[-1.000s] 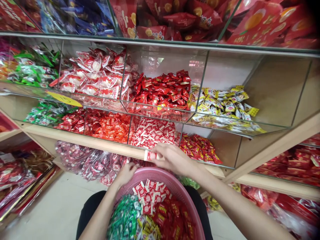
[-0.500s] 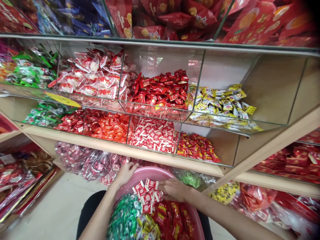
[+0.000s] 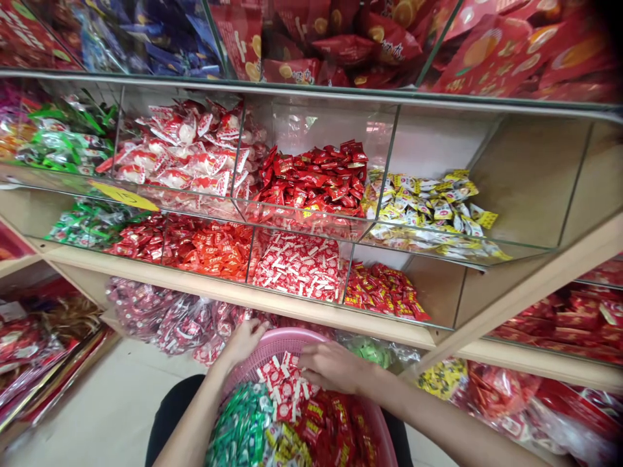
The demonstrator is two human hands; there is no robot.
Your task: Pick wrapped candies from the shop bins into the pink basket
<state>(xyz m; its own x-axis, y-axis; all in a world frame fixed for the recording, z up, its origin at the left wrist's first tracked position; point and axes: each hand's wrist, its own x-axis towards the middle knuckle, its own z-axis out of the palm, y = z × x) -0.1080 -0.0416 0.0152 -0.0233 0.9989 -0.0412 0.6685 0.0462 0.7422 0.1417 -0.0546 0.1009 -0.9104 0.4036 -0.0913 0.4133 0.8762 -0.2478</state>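
Observation:
A pink plastic basket [image 3: 287,335] sits low between my knees, full of wrapped candies. My left hand [image 3: 244,342] is closed on its upper left rim. Inside, my right hand [image 3: 335,368] reaches from the right, its fingers loosely bent and apart, over the edge of the red-and-white wrapped candies [image 3: 283,383]; its palm side is hidden. Green wrapped candies [image 3: 243,421] fill the basket's left side. Red candies with yellow print [image 3: 335,428] lie at the right, below my right hand, and yellow-and-white candies [image 3: 286,446] are at the bottom middle.
Ahead, a glass-fronted shelf [image 3: 233,283] holds candies in divided bins, including red-and-white candies [image 3: 296,266] and red candies [image 3: 384,290]. A yellow price tag [image 3: 124,194] hangs at the left. Bagged candies [image 3: 180,318] lie beneath the shelf, and a slanted wooden post [image 3: 525,292] stands right.
My right hand has shifted slightly left and up over the red-and-white candies. My left hand stays at the basket rim. The view has tilted a little.

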